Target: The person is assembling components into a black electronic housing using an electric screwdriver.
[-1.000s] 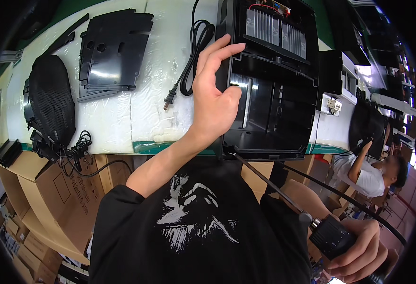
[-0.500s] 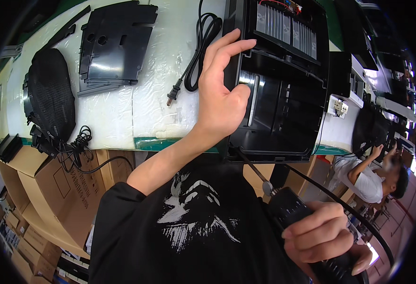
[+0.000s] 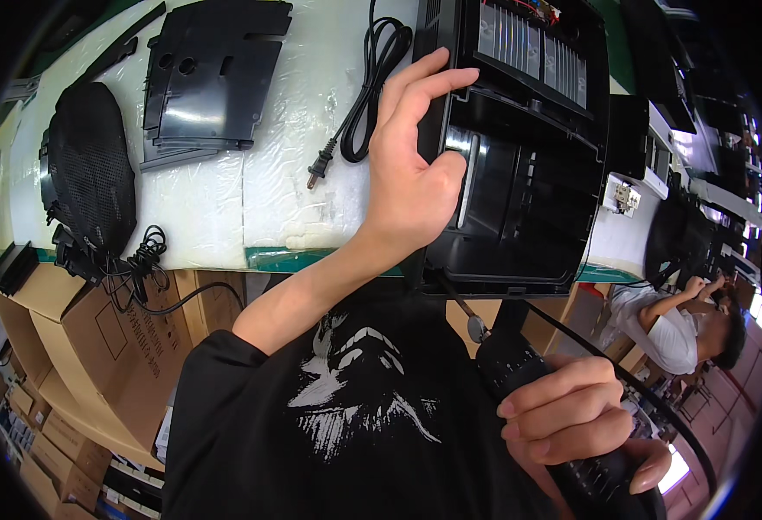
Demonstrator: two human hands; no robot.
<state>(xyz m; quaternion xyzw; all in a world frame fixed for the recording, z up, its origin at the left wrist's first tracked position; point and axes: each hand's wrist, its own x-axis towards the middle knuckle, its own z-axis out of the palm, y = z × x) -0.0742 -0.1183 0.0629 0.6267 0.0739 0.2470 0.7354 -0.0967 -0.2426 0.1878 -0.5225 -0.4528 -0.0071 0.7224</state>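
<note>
Gripping the black power screwdriver (image 3: 509, 364) firmly in the right hand (image 3: 567, 416), with fingers curled shut around its body. Pointing its narrow shaft (image 3: 455, 299) up and away to the near left corner of the big black housing (image 3: 498, 267), and there: too dark down there to make out the tip.

Over to the left hand (image 3: 415, 178): laid across the housing's left wall, with 2 fingers reaching over the rim, thumb well apart from them. A wide, loose hold, nothing pinched.

Right by the near edge of the white-covered table (image 3: 290, 204), that housing, cavity facing up, with silver ribbed blocks (image 3: 532, 61) in its far section. And in close quarters: a thick black cable (image 3: 654, 399) slanting down just beside the screwdriver, on its right.

Out to the left, a coiled power cord (image 3: 385, 91), near the left hand; farther over, a flat black panel (image 3: 212, 74), then a black mesh piece (image 3: 95, 173) beside tangled leads (image 3: 145, 260). Below, cardboard boxes (image 3: 125, 347). Far right, a co-worker (image 3: 675, 338) in white, well apart.
</note>
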